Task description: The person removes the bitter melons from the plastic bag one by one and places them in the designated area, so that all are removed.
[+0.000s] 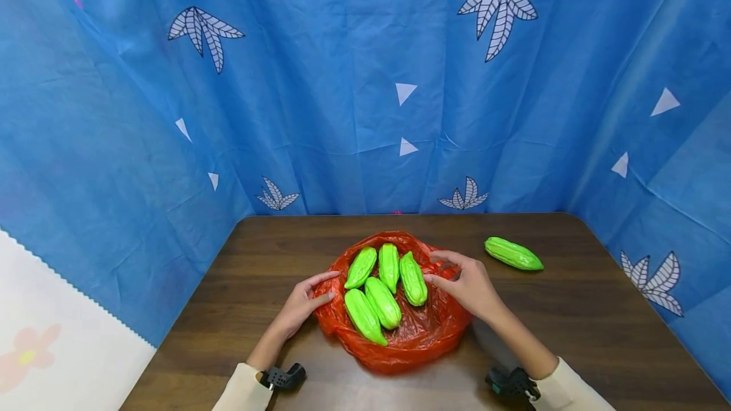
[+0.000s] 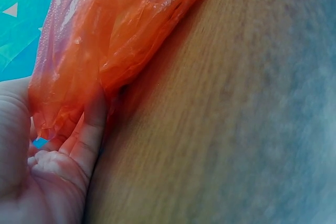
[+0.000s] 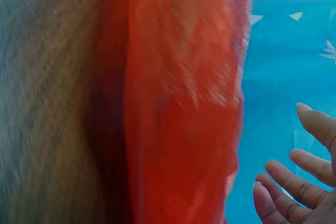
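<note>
Now, left hand (image 1: 301,304): pinches the red bag (image 1: 400,360) at its left rim.
Right hand (image 1: 469,279): loosely spread, empty, by the right rim.
Five green gourds (image 1: 382,303): inside; filling seems the step in hand.
Lone gourd (image 1: 514,254): far right on the surface (image 1: 274,259); next move likely calls for reaching it.

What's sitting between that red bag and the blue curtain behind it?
Nothing: a bare strip of brown table separates the red bag from the blue curtain, in the head view.
</note>
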`<state>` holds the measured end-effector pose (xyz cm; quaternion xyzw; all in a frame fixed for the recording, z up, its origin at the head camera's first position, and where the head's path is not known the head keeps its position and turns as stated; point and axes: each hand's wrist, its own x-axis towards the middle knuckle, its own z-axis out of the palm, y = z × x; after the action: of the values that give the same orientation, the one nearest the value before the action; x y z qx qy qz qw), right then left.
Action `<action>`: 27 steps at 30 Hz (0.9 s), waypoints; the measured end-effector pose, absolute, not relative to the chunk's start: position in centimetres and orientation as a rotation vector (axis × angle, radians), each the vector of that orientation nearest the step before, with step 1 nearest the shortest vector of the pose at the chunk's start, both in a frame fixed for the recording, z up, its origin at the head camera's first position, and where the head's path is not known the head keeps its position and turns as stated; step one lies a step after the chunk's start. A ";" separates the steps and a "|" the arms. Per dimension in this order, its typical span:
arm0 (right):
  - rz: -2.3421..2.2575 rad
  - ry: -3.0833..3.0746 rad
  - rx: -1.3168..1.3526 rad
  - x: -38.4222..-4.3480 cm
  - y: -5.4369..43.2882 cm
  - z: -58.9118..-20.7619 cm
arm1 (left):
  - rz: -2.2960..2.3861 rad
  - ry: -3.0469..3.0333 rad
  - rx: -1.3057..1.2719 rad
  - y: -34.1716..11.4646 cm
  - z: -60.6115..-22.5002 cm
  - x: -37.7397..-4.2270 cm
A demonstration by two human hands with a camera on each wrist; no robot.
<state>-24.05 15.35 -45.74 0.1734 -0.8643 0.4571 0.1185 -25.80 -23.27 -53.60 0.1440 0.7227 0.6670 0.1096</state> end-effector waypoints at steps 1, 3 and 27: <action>1.334 -2.536 0.510 -24.1 15.1 -45.9 | 1.958 2.121 0.424 -23.2 -53.6 -25.8; 1.327 -2.550 0.515 -24.1 14.8 -46.3 | 1.952 2.118 0.427 -23.2 -53.6 -25.8; 1.349 -2.648 0.463 -24.6 13.4 -48.8 | 1.964 2.129 0.472 -23.3 -53.6 -25.7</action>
<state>-24.65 13.44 -48.79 0.1537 -0.8784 0.4475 0.0670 -25.70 -23.27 -53.63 0.1599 0.7215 0.6657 0.1034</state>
